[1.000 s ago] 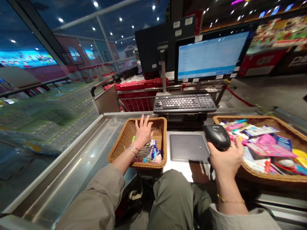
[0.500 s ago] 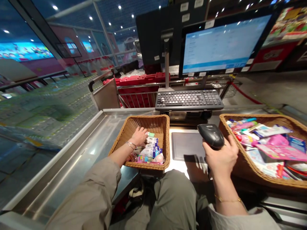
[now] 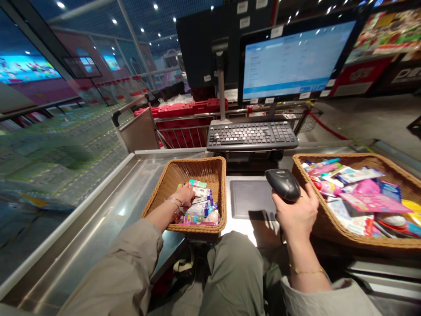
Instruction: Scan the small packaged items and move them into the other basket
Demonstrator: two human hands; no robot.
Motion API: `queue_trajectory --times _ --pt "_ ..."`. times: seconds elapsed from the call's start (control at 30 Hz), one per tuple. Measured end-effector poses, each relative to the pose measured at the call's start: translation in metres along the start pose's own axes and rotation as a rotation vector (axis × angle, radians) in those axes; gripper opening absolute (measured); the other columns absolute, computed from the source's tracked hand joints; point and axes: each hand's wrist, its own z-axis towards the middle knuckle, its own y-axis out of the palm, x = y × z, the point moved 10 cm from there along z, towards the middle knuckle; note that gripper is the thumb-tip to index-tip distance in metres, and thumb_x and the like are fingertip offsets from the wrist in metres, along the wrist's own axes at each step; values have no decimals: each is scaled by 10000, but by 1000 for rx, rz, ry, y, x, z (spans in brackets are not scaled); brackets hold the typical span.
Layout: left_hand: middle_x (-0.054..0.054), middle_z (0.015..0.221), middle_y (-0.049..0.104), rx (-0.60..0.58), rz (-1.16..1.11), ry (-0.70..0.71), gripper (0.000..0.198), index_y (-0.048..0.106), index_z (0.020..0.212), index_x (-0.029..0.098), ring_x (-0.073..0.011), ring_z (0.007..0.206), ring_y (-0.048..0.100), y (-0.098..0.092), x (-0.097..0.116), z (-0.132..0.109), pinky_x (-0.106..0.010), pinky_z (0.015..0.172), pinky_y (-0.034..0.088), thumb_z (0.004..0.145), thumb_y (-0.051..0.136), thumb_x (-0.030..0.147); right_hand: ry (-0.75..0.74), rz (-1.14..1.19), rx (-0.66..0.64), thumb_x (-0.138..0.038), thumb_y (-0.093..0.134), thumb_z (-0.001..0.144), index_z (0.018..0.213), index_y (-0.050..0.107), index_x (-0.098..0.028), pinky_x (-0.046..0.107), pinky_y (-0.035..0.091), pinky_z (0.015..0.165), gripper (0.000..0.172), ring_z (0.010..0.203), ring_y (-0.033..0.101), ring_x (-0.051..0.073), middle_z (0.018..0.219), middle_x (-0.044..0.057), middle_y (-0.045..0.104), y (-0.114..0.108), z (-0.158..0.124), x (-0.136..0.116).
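My left hand (image 3: 184, 194) reaches down inside the left wicker basket (image 3: 222, 188), fingers curled among small packaged goods. What its fingertips hold, if anything, is hidden. Beside them lie a teal-and-pink strip (image 3: 198, 183) and white-and-blue packets (image 3: 202, 192). Small colourful bottles (image 3: 195, 218) lie at the basket's near end. My right hand (image 3: 297, 213) is wrapped around a black handheld scanner (image 3: 283, 183), held over the right side of the grey counter plate (image 3: 248, 199). A shadow of that hand falls below the plate.
A second wicker basket (image 3: 332, 213) on the right is heaped with colourful packages. Behind the plate stand a keyboard (image 3: 251, 134) and a lit monitor (image 3: 296, 61). A metal counter (image 3: 108, 193) extends left. Beyond are a trolley with red crates (image 3: 190, 109) and stacked bottled packs (image 3: 49, 162).
My left hand has drawn slightly back toward me inside the basket, and its fingers have curled more. The teal-and-pink strip shows more fully. The scanner stays in my right hand; the view has shifted slightly.
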Motion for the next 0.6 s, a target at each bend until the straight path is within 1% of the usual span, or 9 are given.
queue_trajectory --times 0.13,0.2,0.27,0.37,0.53,0.6 --pt "-89 1075 758 -11 -48 -11 189 753 864 249 -329 1202 568 1 -4 0 -560 1071 366 684 765 303 67 42 9 -508 690 703 1222 713 -162 573 381 1149 624 1427 446 363 1328 202 635 -3 0 4" --pt "-61 1027 777 -8 -79 -26 223 740 894 258 -304 1141 623 -1 -8 0 -573 1105 327 705 780 368 78 43 4 -496 698 693 1219 711 -160 581 379 1151 625 1430 440 368 1344 205 624 -3 0 6" --pt "-50 1025 784 7 -107 -41 298 730 963 260 -286 1089 665 -6 -11 0 -593 1130 293 728 783 435 73 46 -3 -490 690 702 1212 709 -160 589 367 1157 608 1435 430 370 1322 201 640 -2 1 6" --pt "-55 1084 783 57 -127 -49 332 721 1036 263 -286 1118 673 -20 -14 -2 -631 1158 238 780 758 471 68 52 0 -477 667 718 1204 709 -161 585 358 1161 581 1437 429 364 1269 193 673 -3 2 5" --pt "-81 1130 780 173 -105 -57 246 738 1043 273 -316 1190 637 -55 -18 -13 -706 1166 161 851 706 422 101 74 12 -453 667 694 1213 715 -147 577 372 1153 604 1432 436 364 1309 207 656 -6 3 7" --pt "-87 1169 767 228 -94 -73 234 734 1078 284 -327 1222 611 -69 -20 -19 -735 1162 131 882 671 397 107 78 16 -448 669 685 1224 716 -152 576 377 1153 617 1433 441 360 1327 201 654 -7 4 7"
